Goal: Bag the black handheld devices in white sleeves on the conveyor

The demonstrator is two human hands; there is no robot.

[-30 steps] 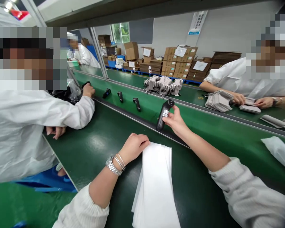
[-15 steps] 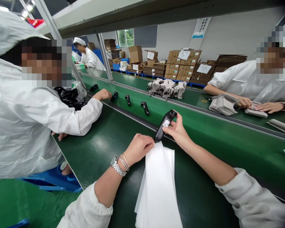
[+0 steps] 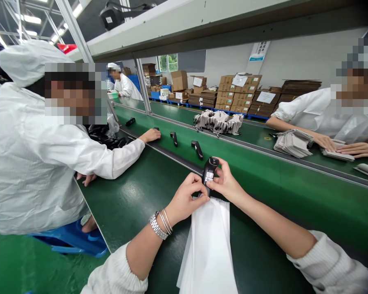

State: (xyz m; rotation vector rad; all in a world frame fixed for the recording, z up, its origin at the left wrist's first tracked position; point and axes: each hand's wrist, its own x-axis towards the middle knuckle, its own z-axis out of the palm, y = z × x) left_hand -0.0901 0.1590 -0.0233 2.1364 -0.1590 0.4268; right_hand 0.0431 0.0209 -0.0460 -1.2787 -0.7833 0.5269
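R hand (image 3: 228, 183) is gripping curved blk plastic device (image 3: 209, 168); L hand (image 3: 184, 198) is pinching top edge of long thin wht pouches (image 3: 211, 247).

Brightly lit by white tube lights (image 3: 32, 19) at upper left, with daylight in a small window (image 3: 173, 62) behind. Marked by a soft glare patch on the green tabletop (image 3: 129, 195), shadowed beneath the overhead shelf (image 3: 233, 45). Stretched toward the edges, black in the upper-right corner, pixelated over co-workers' faces (image 3: 75, 94).
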